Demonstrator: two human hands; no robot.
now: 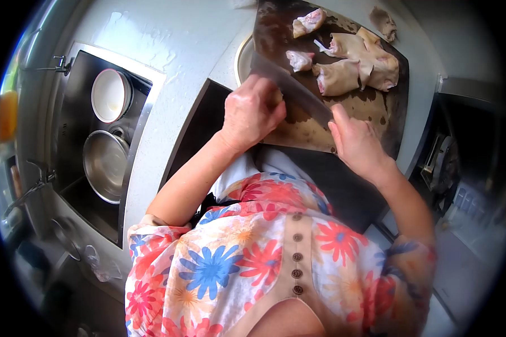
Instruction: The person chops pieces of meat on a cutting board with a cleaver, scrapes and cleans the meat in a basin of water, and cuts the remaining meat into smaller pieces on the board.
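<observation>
My right hand is closed around the handle end of a cleaver, whose broad grey blade slants up and left over the cutting board. Close to the far part of the blade, my left hand is curled shut. A small pale bit shows at its fingers, but I cannot make out what it is. Beyond the blade lie skin-on chunks of raw meat: a large folded piece, a thick cut piece and smaller pieces nearer the back.
Left of me is a sink with white bowls and a metal basin. A round pale dish rim shows at the board's left edge. A brownish scrap lies off the board's back right corner. The pale counter has wet patches.
</observation>
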